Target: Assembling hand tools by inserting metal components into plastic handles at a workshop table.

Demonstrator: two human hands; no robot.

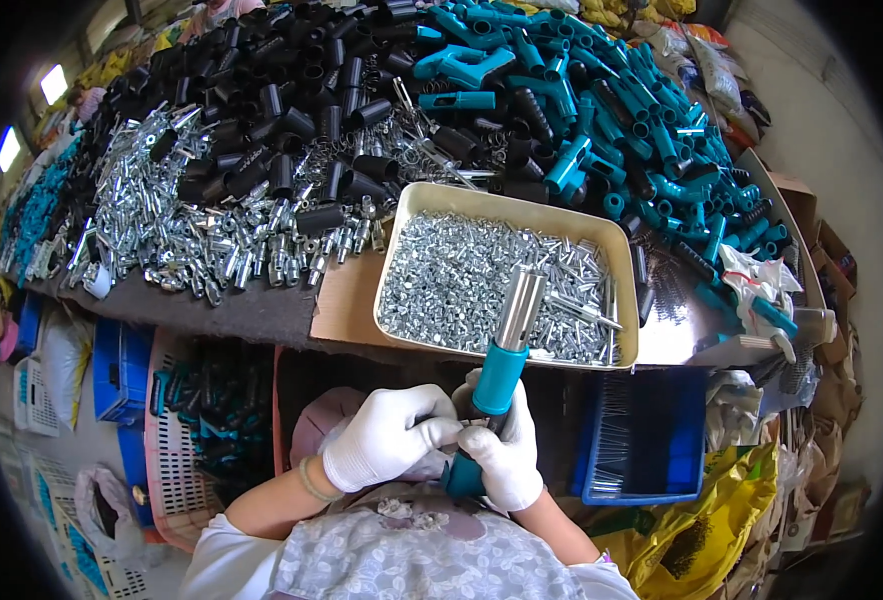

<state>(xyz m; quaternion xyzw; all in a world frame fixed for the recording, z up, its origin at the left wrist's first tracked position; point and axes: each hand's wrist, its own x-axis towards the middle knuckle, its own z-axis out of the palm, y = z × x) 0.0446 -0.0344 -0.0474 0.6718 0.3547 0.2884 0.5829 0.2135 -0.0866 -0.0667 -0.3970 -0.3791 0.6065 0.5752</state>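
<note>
My right hand (503, 452), in a white glove, is wrapped round a teal gun-shaped tool (500, 382) with a shiny metal barrel. The tool stands nearly upright in front of my body, its barrel pointing up and away over the near edge of a cream tray (386, 318). My left hand (387, 437), gloved too, is closed with thumb and forefinger pinched beside the tool's lower body. Whatever the left fingers grip is hidden or too small to make out. Small silver metal parts (462, 265) fill the tray.
Behind the tray are piled black tubes (272, 100), silver fittings (152, 165) and teal gun bodies (562, 80). Below the table edge stand a pink basket (177, 490) of teal and black parts and a blue bin (652, 435). A yellow sack (702, 520) lies at the lower right.
</note>
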